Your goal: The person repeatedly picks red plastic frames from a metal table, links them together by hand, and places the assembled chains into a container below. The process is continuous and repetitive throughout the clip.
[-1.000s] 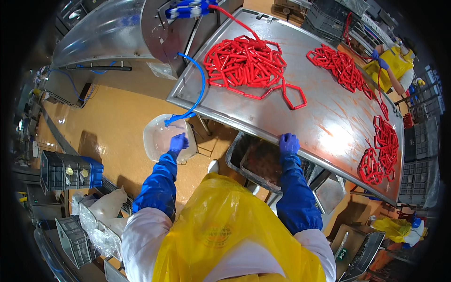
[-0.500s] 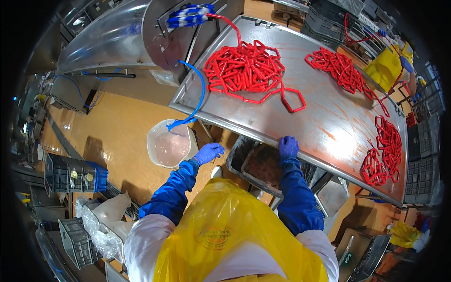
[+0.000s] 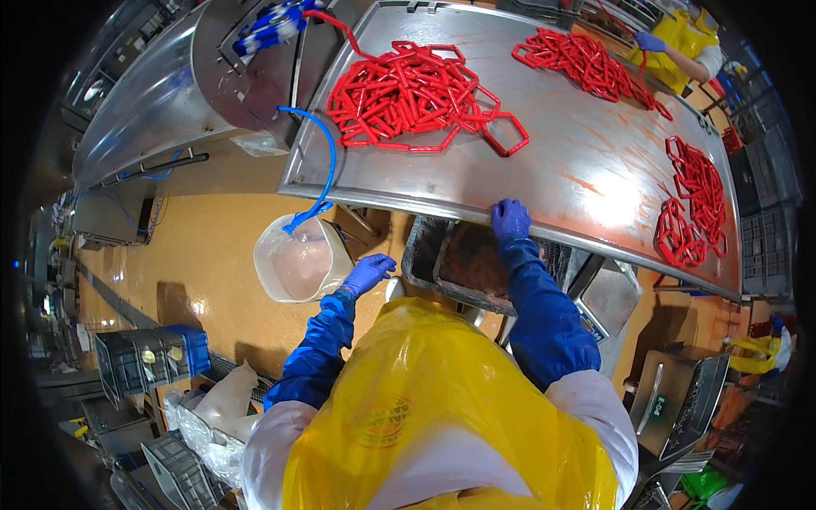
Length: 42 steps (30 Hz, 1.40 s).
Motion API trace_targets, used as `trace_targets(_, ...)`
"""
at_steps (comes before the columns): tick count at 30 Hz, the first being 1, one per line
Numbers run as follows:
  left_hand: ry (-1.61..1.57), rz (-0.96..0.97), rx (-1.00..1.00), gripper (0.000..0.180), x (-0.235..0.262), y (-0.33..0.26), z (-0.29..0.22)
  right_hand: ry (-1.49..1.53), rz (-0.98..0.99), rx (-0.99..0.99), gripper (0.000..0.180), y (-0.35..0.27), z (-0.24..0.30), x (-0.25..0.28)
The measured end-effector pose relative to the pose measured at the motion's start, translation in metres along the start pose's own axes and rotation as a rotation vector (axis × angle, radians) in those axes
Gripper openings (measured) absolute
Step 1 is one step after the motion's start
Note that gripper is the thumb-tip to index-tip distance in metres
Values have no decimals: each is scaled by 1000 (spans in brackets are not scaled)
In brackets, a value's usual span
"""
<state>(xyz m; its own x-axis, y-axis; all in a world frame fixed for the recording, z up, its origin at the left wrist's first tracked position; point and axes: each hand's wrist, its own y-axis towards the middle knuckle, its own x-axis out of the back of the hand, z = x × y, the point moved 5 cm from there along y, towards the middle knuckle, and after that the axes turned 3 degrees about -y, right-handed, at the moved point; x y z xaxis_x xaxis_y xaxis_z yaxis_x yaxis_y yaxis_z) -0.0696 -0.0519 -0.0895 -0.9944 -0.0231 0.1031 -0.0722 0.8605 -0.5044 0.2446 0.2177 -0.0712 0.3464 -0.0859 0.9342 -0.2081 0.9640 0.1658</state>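
My left hand [image 3: 370, 274], in a purple-blue glove, hangs beside a white tub [image 3: 265, 265] of pinkish liquid. Its fingers are loosely extended and hold nothing. The gloved fingers of my right hand [image 3: 510, 221] curl over the near edge of a steel table [image 3: 459, 183]. On that table lies a large heap of linked red sausages [image 3: 404, 98], with one strand running up to a blue-and-white part of a steel machine. Two more piles of red sausages, one at the far side [image 3: 586, 68] and one at the right [image 3: 701, 204], rest on the table.
Below the table edge stands a dark crate [image 3: 423, 255] with murky contents. A blue hose [image 3: 330, 153] droops into the white tub. A steel machine [image 3: 149, 102] fills the upper left. Beyond the table, a person in a yellow apron [image 3: 680, 42] handles a red strand. Grey crates [image 3: 127, 361] stand lower left.
My view has shifted, so the table and sausages sit higher in the picture. The right hand stays on the table edge and the left beside the tub. The far person's arm has moved.
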Motion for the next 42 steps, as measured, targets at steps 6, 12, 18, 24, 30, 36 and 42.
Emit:
trace_targets(6, 72, 79, -5, 31, -20, 1, -23, 11, 0, -19, 23, -4, -1, 6)
trace_targets(12, 95, 78, -33, 33, -27, 0, -49, -3, -12, -11, 23, -3, -3, 5)
trace_targets(18, 75, 100, -58, 31, -31, 10, -34, -30, -40, -16, 24, -3, 2, 6)
trace_targets(24, 39, 138, -61, 30, -38, 12, -26, -29, -9, -24, 26, -3, -1, 3)
trace_targets(30, 46, 142, -65, 31, -41, 17, -20, -18, -72, 1, 22, -3, 1, 2)
trace_targets(36, 87, 134, -100, 31, -41, 25, -23, -2, -61, 17, 22, -3, -4, -1)
trace_targets(42, 333, 109, -285, 36, -37, 20, -55, 24, -7, -18, 26, -2, 0, 0)
